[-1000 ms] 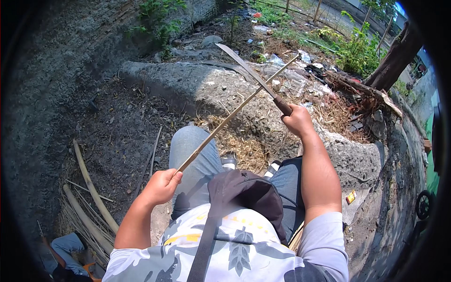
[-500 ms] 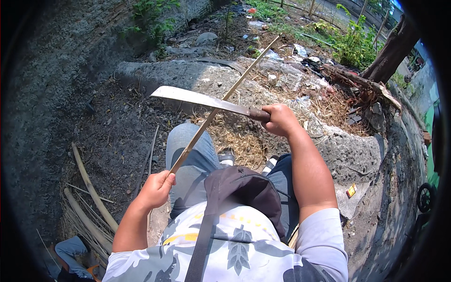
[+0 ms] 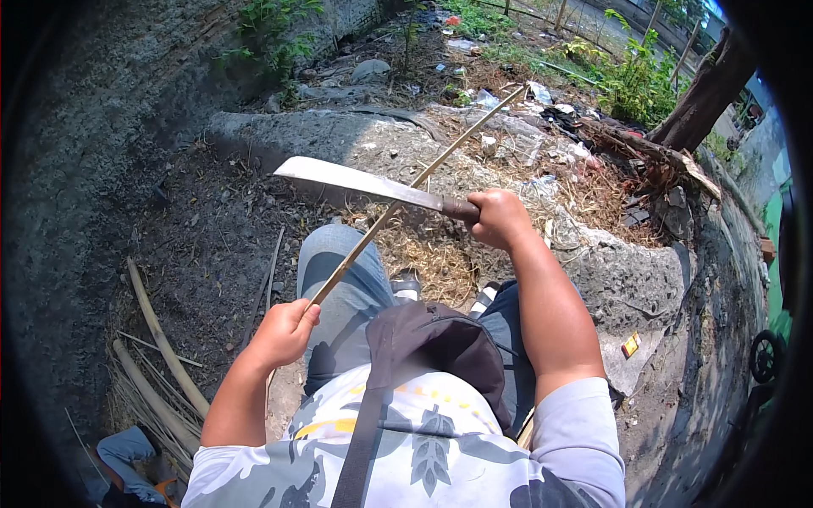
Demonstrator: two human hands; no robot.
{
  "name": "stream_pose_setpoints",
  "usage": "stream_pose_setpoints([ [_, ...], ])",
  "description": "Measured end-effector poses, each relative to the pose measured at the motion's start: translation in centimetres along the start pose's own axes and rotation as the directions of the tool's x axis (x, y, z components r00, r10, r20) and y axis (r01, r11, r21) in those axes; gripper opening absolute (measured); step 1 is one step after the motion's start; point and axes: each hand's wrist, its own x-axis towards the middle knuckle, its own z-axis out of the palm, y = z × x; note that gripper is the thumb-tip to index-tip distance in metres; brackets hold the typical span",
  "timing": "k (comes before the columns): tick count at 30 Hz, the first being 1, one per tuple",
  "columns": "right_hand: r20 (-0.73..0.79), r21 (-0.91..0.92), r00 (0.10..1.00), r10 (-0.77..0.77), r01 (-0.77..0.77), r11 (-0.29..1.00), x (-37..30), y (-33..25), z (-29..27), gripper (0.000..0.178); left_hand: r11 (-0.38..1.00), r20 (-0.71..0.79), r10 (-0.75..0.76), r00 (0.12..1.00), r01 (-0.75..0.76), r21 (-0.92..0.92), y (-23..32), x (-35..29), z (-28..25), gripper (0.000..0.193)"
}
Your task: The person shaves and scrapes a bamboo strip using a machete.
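A long, thin bamboo strip (image 3: 360, 243) slants from lower left to upper right in front of me. My left hand (image 3: 285, 332) is closed round its near end, beside my left knee. My right hand (image 3: 500, 218) grips the brown handle of a machete (image 3: 349, 178), whose wide, pale blade points left. The blade crosses over the strip around its middle and hides a short piece of it. Whether the edge touches the strip I cannot tell. The strip's far end hangs over the littered ground.
Curved canes and thin strips (image 3: 157, 385) lie at the lower left, near another person's leg (image 3: 127, 457). A concrete slab (image 3: 627, 275) is at the right, with a small yellow packet (image 3: 631, 345). A tree trunk (image 3: 707, 93) leans at the upper right. A rough wall (image 3: 76, 169) stands left.
The strip's far end has swung to the right and slightly down. My right hand and the machete have shifted a little; both hands keep their grips.
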Motion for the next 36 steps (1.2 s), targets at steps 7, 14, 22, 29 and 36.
stream_pose_setpoints([
  [7,0.010,0.126,0.989,0.145,-0.145,0.981,0.4,0.2,-0.1,0.026,0.997,-0.038,-0.053,0.998,0.051,-0.052,-1.3,-0.2,0.7,0.033],
  [14,-0.051,0.003,0.974,-0.219,0.219,0.976,-0.2,-2.2,-1.3,0.021,1.000,-0.019,0.015,1.000,-0.015,0.012,-0.7,-0.1,0.4,0.029],
  [22,-0.050,0.072,0.994,0.095,-0.091,0.993,-0.9,0.7,-1.3,0.020,1.000,-0.036,-0.012,0.999,0.012,0.000,-3.1,-1.9,-0.4,0.029],
  [29,-0.140,0.035,0.987,-0.073,0.079,0.996,-0.2,-0.1,-0.4,0.021,0.998,-0.076,-0.049,0.996,0.045,-0.047,-4.1,-3.4,0.7,0.029],
  [36,-0.086,0.060,0.969,-0.234,0.239,0.969,-0.5,-1.9,-0.5,0.020,0.997,-0.053,-0.028,0.998,0.024,-0.078,-2.6,-2.1,0.9,0.029],
])
